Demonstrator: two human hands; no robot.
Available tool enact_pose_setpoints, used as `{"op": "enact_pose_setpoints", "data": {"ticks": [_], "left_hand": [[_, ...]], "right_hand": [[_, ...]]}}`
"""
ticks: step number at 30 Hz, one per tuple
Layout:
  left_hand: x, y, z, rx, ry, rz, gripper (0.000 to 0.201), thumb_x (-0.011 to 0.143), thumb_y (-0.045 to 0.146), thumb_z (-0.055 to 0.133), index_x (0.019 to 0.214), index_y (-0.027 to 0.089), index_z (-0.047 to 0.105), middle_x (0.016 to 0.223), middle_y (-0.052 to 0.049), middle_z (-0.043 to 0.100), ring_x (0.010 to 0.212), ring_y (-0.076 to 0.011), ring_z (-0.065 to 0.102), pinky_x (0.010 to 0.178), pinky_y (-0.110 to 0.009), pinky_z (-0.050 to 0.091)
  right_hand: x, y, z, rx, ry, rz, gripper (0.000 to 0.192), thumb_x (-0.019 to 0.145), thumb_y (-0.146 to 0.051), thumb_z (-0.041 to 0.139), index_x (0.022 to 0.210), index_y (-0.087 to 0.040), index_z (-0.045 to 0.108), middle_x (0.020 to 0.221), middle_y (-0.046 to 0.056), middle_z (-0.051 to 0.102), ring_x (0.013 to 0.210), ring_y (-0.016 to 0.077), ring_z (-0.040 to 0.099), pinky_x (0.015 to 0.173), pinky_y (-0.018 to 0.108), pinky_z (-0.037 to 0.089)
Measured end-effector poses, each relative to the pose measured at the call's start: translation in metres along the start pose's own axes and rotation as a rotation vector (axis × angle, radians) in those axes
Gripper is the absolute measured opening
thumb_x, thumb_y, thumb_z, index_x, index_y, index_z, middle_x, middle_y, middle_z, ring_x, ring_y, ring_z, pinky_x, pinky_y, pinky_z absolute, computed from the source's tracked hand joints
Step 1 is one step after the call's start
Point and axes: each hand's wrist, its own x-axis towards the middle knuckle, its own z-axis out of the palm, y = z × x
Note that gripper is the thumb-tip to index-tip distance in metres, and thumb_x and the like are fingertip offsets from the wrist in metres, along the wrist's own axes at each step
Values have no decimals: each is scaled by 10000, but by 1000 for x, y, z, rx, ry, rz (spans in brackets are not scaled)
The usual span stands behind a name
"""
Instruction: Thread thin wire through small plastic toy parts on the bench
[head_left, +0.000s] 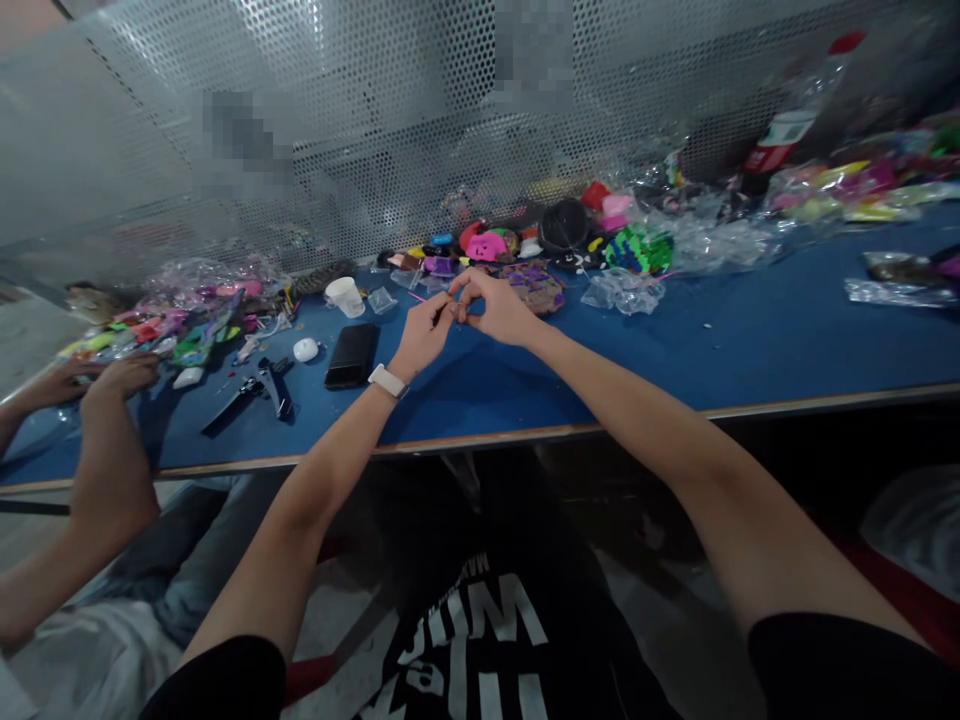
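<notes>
Meeting centre-frame above the blue desk [750,325], left hand [422,335] and right hand [495,305] have fingers [472,279] pinched on a tiny, indistinct piece [460,313]; light pressure advisable.

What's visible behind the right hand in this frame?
Behind the right hand lies a brown-and-purple lump, with a bright pink piece farther back. The hand covers part of the lump, which cannot be seen.

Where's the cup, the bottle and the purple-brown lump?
Cup [346,298], head view: on its white side.
Bottle [790,126], head view: on its label.
Purple-brown lump [540,288], head view: on its top surface.
</notes>
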Motion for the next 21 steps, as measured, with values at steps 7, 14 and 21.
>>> {"op": "enact_pose_setpoints", "data": {"ticks": [7, 14, 21], "left_hand": [[4, 5, 1, -73, 21, -65, 489, 1090, 442, 894, 701, 232, 687, 729, -15, 611, 770, -211, 523, 786, -334, 433], [8, -8, -2, -141, 47, -55, 507, 1102, 510, 867, 722, 233, 679, 707, -1, 509, 714, -188, 453, 709, -332, 375], [7, -8, 4, -240, 111, -95, 544, 1118, 597, 840, 747, 234, 676, 694, 9, 447, 706, -179, 479, 689, -333, 388]], "right_hand": [[0, 4, -7, -192, 9, -29, 347, 936, -475, 944, 1111, -259, 735, 1028, 63, 830, 964, 283, 770, 948, 438, 632], [2, 3, -6, -204, 54, -49, 363, 1135, -605, 733, 1079, -249, 776, 1067, 92, 841, 984, 281, 747, 992, 454, 634], [4, -10, 3, -19, 155, 50, 512, 1102, -758, 732, 1043, -250, 764, 1012, 84, 839, 989, 272, 753, 970, 435, 661]]}}
